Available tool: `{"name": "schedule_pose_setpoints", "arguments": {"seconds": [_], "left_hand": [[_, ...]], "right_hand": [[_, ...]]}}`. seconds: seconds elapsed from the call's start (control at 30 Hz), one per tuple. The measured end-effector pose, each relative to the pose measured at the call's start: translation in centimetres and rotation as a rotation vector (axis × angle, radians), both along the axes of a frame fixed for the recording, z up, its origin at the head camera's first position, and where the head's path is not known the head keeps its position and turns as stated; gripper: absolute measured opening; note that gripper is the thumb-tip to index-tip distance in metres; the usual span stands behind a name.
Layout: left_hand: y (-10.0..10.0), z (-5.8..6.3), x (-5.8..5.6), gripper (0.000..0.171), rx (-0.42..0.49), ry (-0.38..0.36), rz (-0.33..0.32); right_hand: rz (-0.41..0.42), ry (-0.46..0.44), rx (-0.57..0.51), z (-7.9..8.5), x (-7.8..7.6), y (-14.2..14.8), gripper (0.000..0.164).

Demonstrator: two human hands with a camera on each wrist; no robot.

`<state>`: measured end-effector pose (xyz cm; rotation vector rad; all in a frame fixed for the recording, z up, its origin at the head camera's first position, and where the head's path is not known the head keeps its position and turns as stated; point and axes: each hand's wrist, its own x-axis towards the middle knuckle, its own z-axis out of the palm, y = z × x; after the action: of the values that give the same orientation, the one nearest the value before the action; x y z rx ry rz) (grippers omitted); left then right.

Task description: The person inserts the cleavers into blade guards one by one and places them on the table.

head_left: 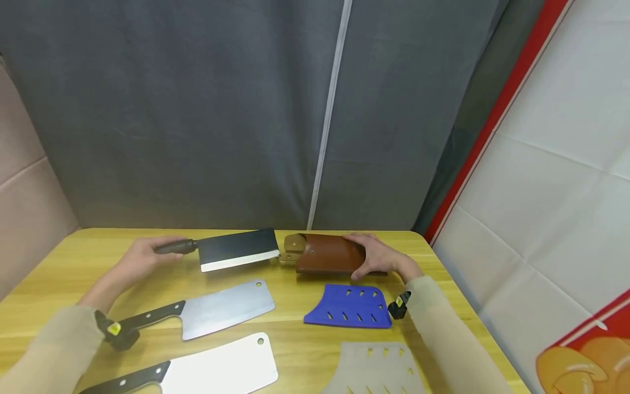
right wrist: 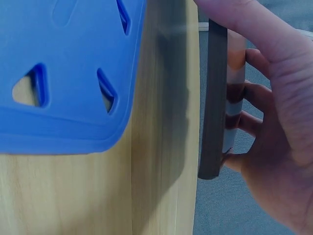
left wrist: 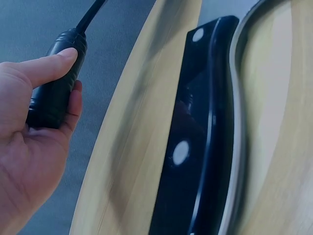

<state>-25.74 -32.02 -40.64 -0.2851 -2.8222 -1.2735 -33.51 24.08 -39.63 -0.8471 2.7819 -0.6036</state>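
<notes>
My left hand (head_left: 143,258) grips the black handle (left wrist: 57,81) of a cleaver, its thumb lying along the grip. The dark blade (head_left: 237,247), with a bright edge strip facing down, is held over the far side of the table and points right. My right hand (head_left: 376,256) holds a brown leather knife sheath (head_left: 328,253), thumb on the near side and fingers over the far side. Tan snap straps (head_left: 293,244) on the sheath's left end face the blade tip, which comes right up to them. In the right wrist view, the sheath's dark edge (right wrist: 214,107) shows between thumb and fingers.
Two more cleavers lie at left: a grey-bladed one (head_left: 228,308) and a brighter one (head_left: 221,368) nearer me. At right lie a blue slotted blade guard (head_left: 348,306) and a whitish one (head_left: 376,369). A grey curtain (head_left: 197,120) hangs behind the wooden table (head_left: 295,339).
</notes>
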Motion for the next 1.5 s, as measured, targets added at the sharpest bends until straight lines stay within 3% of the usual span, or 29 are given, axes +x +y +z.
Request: {"name": "schedule_pose_setpoints", "arguments": {"seconds": [0.2,0.43,0.7,1.07,1.5], "left_hand": [[0.9,-0.3,-0.3,0.052,0.007,0.027,-0.026],[2.1,-0.2,-0.8,0.055,0.065,-0.012,-0.054],[3.2,-0.1,-0.8,0.054,0.127,0.001,-0.102],[4.9,0.0,-1.0,0.050,0.099,0.006,-0.134],[7.0,0.2,-1.2,0.057,0.144,-0.032,-0.156]], "right_hand": [[0.006,0.011,-0.003,0.0,0.2,-0.2,0.105],[0.009,0.021,-0.003,0.2,0.9,-0.2,0.105],[0.035,0.053,-0.013,0.4,1.3,-0.6,0.105],[0.076,0.058,-0.013,0.7,2.0,-1.9,0.103],[0.094,0.068,0.004,0.6,2.5,-3.6,0.103]]}}
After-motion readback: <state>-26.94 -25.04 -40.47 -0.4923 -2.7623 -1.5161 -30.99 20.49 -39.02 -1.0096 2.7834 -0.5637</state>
